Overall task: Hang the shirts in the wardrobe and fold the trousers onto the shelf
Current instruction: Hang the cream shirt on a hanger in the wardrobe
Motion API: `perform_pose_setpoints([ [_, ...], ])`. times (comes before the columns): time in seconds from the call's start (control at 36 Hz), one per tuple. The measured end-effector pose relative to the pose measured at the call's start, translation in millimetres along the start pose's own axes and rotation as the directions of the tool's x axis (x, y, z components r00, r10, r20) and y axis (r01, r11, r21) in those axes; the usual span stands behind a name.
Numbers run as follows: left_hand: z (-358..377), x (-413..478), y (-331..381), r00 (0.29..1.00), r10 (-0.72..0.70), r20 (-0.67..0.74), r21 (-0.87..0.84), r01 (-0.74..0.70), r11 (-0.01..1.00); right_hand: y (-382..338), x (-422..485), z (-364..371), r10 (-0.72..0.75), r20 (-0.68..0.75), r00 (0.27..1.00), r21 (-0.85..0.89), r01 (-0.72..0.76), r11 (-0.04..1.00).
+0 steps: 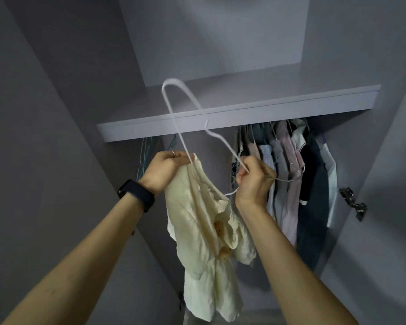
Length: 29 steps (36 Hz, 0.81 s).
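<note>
A cream shirt with tan buttons hangs down in front of the open wardrobe. My left hand grips its upper edge at one shoulder, where a white wire hanger goes into the cloth. My right hand is curled round the hanger near its hook end. The hanger's long loop sticks up in front of the shelf. The hanger's lower part is hidden inside the shirt and behind my right hand.
Several hung garments fill the right side under the shelf. Teal and white bare hangers hang at the left. A door hinge sticks out on the right wall. The wardrobe door stands at the left.
</note>
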<state>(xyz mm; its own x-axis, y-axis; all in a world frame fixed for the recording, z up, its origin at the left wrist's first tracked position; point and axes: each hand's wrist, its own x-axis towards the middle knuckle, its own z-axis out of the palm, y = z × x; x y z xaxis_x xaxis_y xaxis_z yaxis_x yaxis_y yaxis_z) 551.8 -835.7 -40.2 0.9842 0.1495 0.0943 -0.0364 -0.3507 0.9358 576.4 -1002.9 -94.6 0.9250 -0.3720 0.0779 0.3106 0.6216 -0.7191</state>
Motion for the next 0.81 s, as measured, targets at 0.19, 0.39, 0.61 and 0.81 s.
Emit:
perform_pose_setpoints([
  [0.19, -34.9, -4.0, 13.3, 0.997, 0.057, -0.054, -0.067, -0.06, 0.996, 48.7, 23.3, -24.8, 0.039, 0.009, 0.999, -0.31, -0.034, 0.95],
  [0.39, -87.3, -7.1, -14.2, 0.961, 0.138, -0.239, 0.123, -0.111, 0.986, 50.4, 55.1, -40.7, 0.039, 0.263, 0.964, -0.73, 0.173, 0.661],
  [0.61, -105.6, -6.1, -51.3, 0.933, 0.28, -0.227, 0.498, -0.136, 0.857, 16.1, 76.8, -4.0, 0.115, 0.433, 0.894, -0.849, 0.361, 0.386],
  [0.81, -109.6, -8.1, -56.1, 0.882, 0.329, -0.338, 0.547, -0.101, 0.831, 9.9, 83.7, -2.5, 0.088, 0.39, 0.917, -0.872, 0.337, 0.355],
])
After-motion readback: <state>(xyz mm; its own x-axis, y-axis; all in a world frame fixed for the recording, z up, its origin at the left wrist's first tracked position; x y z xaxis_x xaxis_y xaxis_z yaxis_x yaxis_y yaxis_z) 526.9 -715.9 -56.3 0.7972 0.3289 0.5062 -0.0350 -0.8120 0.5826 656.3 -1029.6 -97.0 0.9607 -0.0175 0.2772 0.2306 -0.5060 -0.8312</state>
